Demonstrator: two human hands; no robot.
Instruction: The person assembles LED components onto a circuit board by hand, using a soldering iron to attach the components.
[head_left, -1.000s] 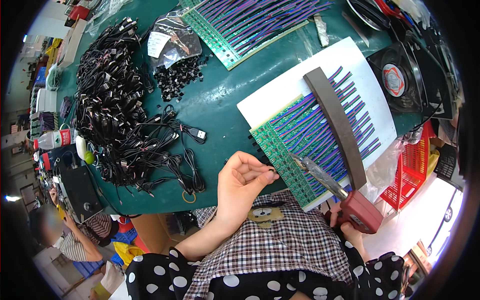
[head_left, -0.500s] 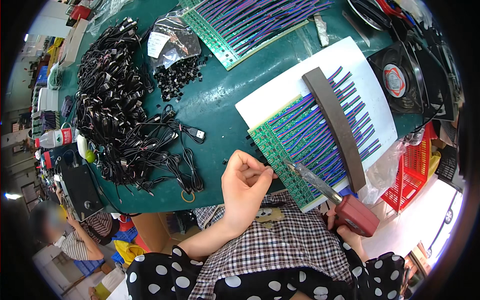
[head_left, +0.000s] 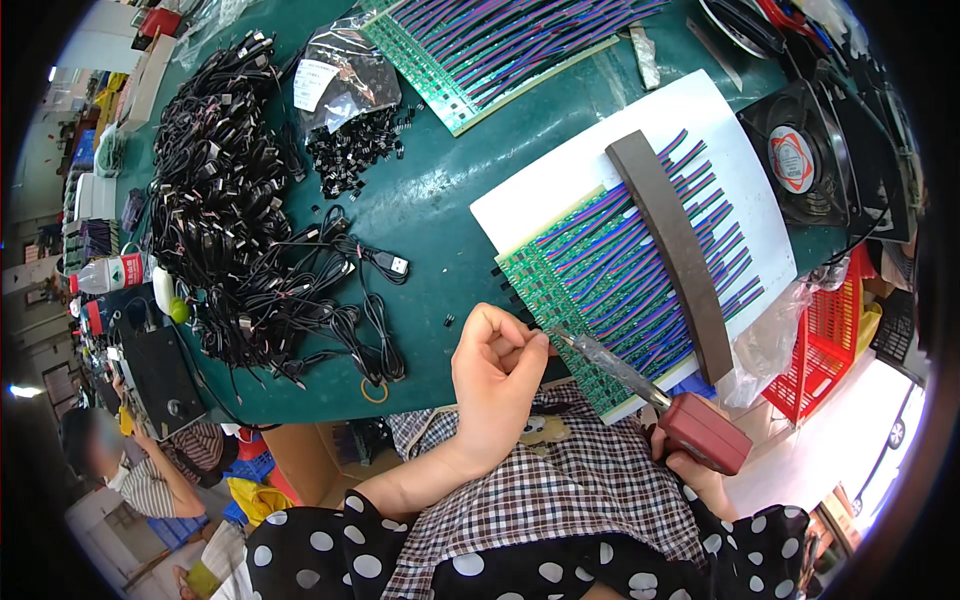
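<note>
My right hand point(head_left: 697, 470) is closed round the dark red handle of a soldering iron point(head_left: 706, 433), partly hidden behind it. The iron's metal barrel slants up and left across a green circuit board panel point(head_left: 560, 290), its tip close to my left fingertips. My left hand point(head_left: 492, 375) pinches at the panel's left edge; whatever lies between thumb and finger is too small or hidden to name. Rows of blue, red and dark wires point(head_left: 620, 255) run from the panel. A dark flat bar point(head_left: 672, 255) lies across them, on white sheet point(head_left: 540, 195). Small black parts line the panel's left edge.
A large heap of black USB cables point(head_left: 225, 220) covers the table's left side. Beside it lie a clear bag point(head_left: 345, 75) and loose black connectors point(head_left: 355, 150). A second wired panel point(head_left: 440, 70) is at the back. On the right are a fan point(head_left: 795, 160) and red crate point(head_left: 815, 340).
The soldering iron has shifted left, bringing its tip from over the panel to near my left fingertips. My left hand has moved slightly right. The panel and bar stay put.
</note>
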